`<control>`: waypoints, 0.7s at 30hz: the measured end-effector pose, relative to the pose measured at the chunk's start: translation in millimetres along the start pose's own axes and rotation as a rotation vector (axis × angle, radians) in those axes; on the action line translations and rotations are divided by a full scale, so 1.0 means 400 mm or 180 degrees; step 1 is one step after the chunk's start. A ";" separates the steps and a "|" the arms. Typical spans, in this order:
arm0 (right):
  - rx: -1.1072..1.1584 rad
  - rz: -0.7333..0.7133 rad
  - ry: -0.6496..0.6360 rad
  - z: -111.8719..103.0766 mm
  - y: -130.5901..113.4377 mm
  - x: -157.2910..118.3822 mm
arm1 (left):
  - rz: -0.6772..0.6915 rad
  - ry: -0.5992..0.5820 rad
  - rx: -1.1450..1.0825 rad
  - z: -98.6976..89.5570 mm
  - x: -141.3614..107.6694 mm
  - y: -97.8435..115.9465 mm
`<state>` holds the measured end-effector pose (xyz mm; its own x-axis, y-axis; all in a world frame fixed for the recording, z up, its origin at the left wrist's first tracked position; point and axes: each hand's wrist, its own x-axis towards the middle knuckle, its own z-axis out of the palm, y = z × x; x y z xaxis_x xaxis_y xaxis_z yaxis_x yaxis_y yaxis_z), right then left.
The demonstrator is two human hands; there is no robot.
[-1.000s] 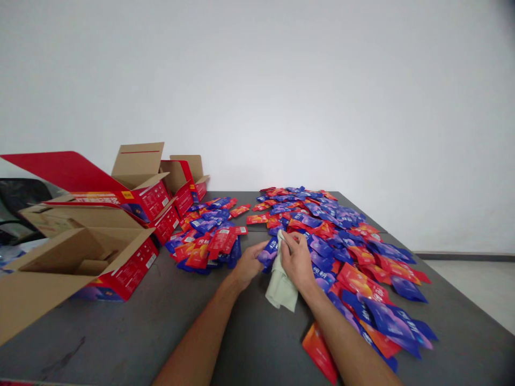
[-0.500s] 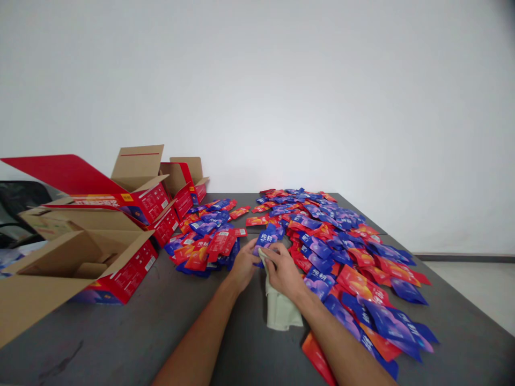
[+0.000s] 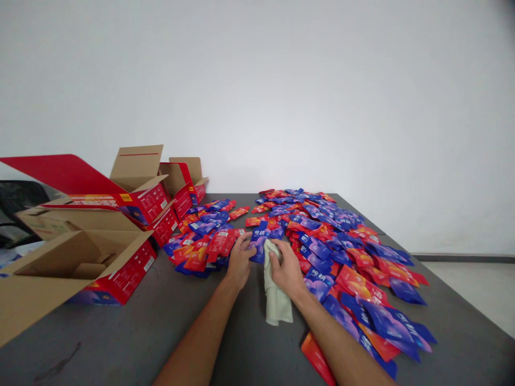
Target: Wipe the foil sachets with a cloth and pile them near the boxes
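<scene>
My left hand [image 3: 240, 261] is closed on the edge of a blue-purple pouch [image 3: 258, 244] with white lettering, tilted in front of me. Beside it, my right hand [image 3: 286, 268] grips a pale green cloth [image 3: 276, 300], whose loose part hangs toward the table. The cloth's top is close to the pouch's right edge; whether they touch is hard to tell. A smaller pile of red and blue pouches [image 3: 198, 256] lies just left of my left hand. To the right, a large spread of similar pouches [image 3: 317, 246] reaches past my right forearm.
Open red cardboard boxes [image 3: 129, 273] stand along the left side of the dark grey table [image 3: 120, 343], flaps sticking out. A black chair [image 3: 20, 203] is behind them at far left. A white wall [image 3: 257, 96] rises behind the table.
The pouch and my left hand have moved slightly left. My right hand has drawn the cloth away from the pouch's face, and the hanging cloth has narrowed and shifted left.
</scene>
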<state>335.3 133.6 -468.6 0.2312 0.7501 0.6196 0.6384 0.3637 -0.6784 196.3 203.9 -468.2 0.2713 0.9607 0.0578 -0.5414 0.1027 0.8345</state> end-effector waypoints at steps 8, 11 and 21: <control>0.0283 -0.0162 0.0060 -0.011 -0.026 0.003 | -0.0099 -0.0262 0.0399 -0.005 0.003 -0.018; 0.0340 -0.0256 -0.0009 -0.008 -0.029 0.003 | -0.0234 -0.0329 0.0315 0.007 -0.005 -0.018; -0.0057 -0.0405 -0.0586 0.018 -0.033 -0.014 | -0.0656 -0.0498 -0.0325 0.035 -0.028 0.028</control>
<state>320.3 128.6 -466.0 0.0109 0.7876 0.6161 0.6672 0.4531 -0.5911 198.4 190.7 -451.9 0.4994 0.8662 -0.0168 -0.5372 0.3248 0.7784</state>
